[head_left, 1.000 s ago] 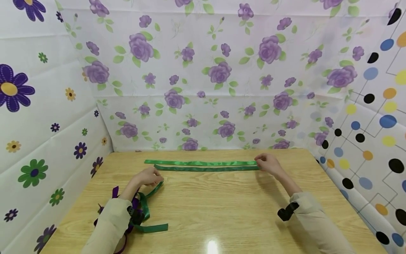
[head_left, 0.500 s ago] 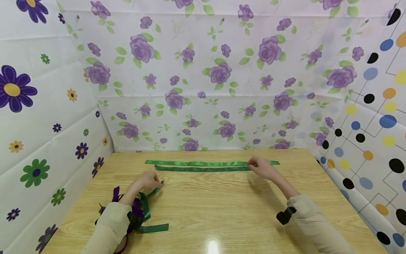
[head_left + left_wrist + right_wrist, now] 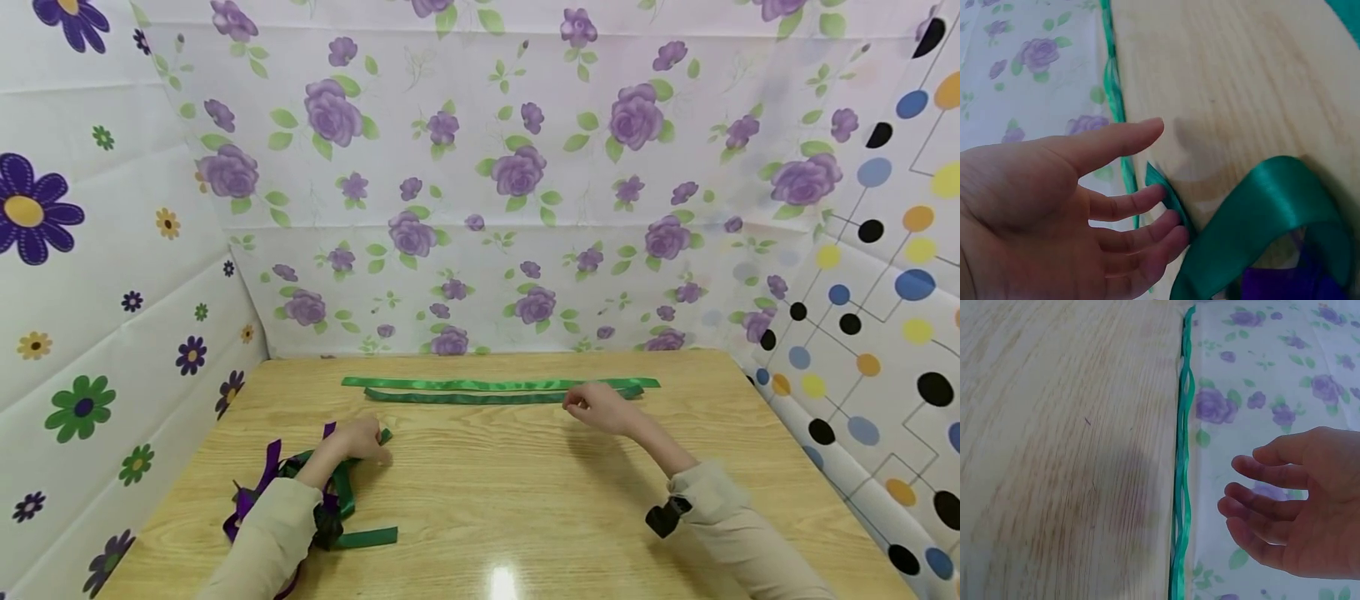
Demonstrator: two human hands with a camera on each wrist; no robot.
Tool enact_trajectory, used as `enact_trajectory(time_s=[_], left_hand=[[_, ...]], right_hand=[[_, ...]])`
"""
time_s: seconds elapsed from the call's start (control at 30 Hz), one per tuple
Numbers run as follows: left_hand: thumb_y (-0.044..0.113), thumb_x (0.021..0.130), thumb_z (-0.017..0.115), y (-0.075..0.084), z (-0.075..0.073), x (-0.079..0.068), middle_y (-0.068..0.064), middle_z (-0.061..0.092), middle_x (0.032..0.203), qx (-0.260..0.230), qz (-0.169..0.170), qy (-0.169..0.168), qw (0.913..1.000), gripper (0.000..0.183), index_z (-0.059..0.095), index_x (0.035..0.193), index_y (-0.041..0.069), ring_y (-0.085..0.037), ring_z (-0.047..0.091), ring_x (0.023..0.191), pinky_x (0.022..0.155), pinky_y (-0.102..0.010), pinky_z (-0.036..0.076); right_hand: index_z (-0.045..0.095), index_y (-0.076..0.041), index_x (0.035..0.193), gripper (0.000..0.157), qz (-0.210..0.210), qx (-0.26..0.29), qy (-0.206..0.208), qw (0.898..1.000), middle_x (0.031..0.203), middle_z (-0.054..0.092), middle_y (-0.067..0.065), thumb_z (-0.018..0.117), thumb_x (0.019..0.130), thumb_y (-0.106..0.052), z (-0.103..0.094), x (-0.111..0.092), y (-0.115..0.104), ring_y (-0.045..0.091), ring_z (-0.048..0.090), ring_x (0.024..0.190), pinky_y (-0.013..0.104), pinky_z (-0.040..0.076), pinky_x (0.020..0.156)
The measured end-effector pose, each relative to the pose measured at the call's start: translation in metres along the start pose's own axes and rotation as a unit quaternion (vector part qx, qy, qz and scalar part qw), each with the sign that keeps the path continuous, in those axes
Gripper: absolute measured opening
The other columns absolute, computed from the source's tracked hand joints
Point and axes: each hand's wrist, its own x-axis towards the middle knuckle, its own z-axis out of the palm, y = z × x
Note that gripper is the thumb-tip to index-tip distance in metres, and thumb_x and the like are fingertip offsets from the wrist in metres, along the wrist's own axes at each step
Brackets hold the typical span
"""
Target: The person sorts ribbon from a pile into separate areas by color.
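Two green ribbons lie stretched side by side across the far part of the table: a bright green ribbon (image 3: 465,385) behind and a dark green ribbon (image 3: 465,399) in front. My right hand (image 3: 603,408) hovers just in front of their right part, fingers loosely bent and holding nothing. A tangled pile of purple and green ribbons (image 3: 270,467) sits at the left, partly hidden under my left forearm. Over its far side is my left hand (image 3: 1066,212), thumb held apart. Its fingertips are beside a loose green ribbon end (image 3: 1175,203); whether they touch it I cannot tell.
A wooden table (image 3: 510,483) fills the space ahead. Floral sheeting (image 3: 480,250) rises at its back edge, with patterned sheets on both sides. A green ribbon tail (image 3: 367,537) sticks out from the pile toward the right.
My right hand has let go of the ribbons' right ends and moved left and nearer, uncovering them. My left hand has come slightly nearer, its thumb now apart from the ribbon end.
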Motion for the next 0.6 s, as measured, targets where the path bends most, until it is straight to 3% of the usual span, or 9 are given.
enact_trajectory(time_s=[0.23,0.6], left_hand=[[0.005,0.085,0.07,0.002,0.007,0.008,0.01,0.017,0.045,0.037,-0.006,0.03,0.9988,0.054,0.031,0.048,0.017,-0.005,0.013,0.045,0.047,-0.019,0.018],[0.007,0.091,0.063,-0.002,0.011,0.013,0.01,0.015,0.046,0.016,0.0,0.057,0.9982,0.056,0.027,0.049,0.018,-0.005,0.014,0.044,0.046,-0.018,0.019]], right_hand=[[0.068,-0.001,0.107,0.02,-0.022,-0.015,-0.014,1.0,0.1,0.069,0.009,0.054,0.098,-0.011,0.008,0.006,-0.008,0.02,0.065,0.09,0.033,0.053,0.075],[0.068,0.0,0.107,0.019,-0.051,-0.004,-0.035,0.998,0.101,0.069,0.011,0.053,0.098,-0.009,0.022,0.011,-0.016,0.021,0.064,0.092,0.032,0.053,0.077]])
